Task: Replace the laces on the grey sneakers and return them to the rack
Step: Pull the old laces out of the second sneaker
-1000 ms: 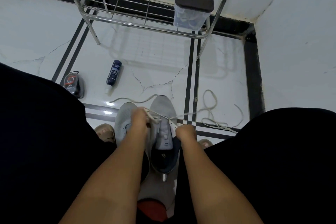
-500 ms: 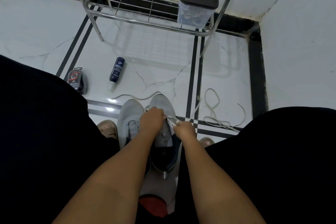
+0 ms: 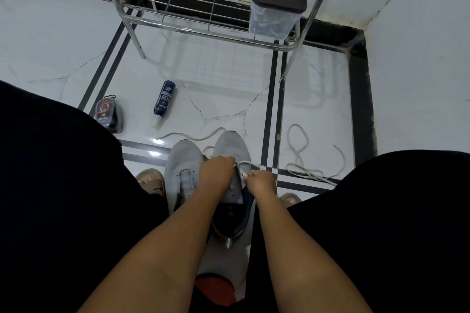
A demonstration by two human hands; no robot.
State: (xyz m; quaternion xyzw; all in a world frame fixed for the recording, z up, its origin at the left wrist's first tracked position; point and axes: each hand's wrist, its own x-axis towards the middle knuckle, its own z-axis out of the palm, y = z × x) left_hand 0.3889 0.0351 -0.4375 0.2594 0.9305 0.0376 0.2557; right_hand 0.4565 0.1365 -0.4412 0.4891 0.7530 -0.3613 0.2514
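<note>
- Sitting side by side on the white floor between the knees: two grey sneakers, the left sneaker (image 3: 181, 173) and the right sneaker (image 3: 232, 160), toes pointing toward the rack (image 3: 216, 30).
- Working at the right sneaker's eyelets, near the toe end: left hand (image 3: 216, 173) curling over the tongue area, fingers bunched on the white lace (image 3: 245, 162); exact pinch hidden under the knuckles.
- Pinching the same lace at the shoe's right edge with the right hand (image 3: 260, 181), fingertips drawn together around it.
- Lacing only just starting, judging by the lace crossing at the lowest eyelets alone; upper eyelets looking bare.
- Showing no lace at all in the left sneaker, tongue exposed, so remaining fully undone.
- Lying loose on the floor: one lace (image 3: 190, 136) just ahead of the toes, another in loops (image 3: 302, 157) off to the right; whether old or new, cannot tell.
- Resting well to the left: a dark bottle (image 3: 164, 98) and a small packet (image 3: 108, 115).
- Still pending: finishing both shoes, then returning the pair to the rack.
</note>
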